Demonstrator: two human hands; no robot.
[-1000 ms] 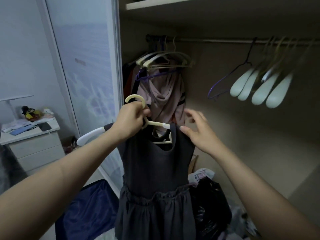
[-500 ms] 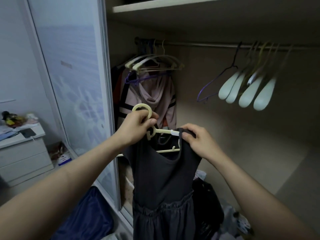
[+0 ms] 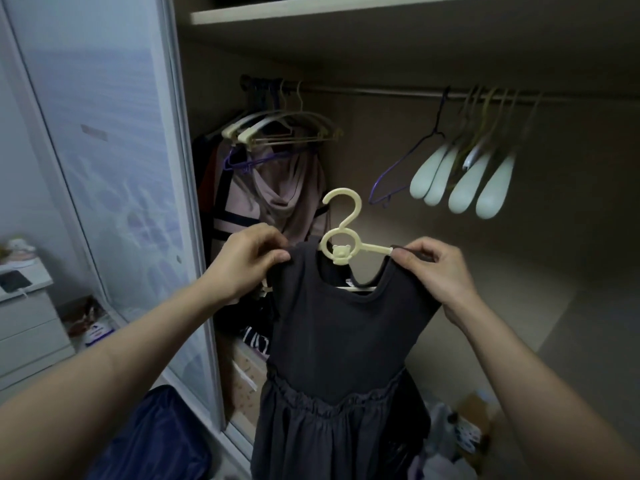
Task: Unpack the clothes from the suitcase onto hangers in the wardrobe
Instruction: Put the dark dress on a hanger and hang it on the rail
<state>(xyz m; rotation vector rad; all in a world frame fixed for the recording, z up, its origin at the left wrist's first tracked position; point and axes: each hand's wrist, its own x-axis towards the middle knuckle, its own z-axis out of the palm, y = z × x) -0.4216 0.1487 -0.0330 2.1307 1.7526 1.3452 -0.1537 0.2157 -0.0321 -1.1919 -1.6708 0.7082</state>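
Left hand (image 3: 247, 259) left hook — both pinch dress (image 3: 341, 341) shoulders

The dress (image 3: 341, 344) is matt dark-grey cloth. Its hanger (image 3: 341, 233) looks like smooth cream plastic; the rail (image 3: 381, 91) dull metal

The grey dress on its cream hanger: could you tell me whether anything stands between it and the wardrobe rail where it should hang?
Nothing visible does. The grey dress hangs from the cream hanger, below a bare stretch of the wardrobe rail, between the clothes hung on the left and the empty hangers on the right.
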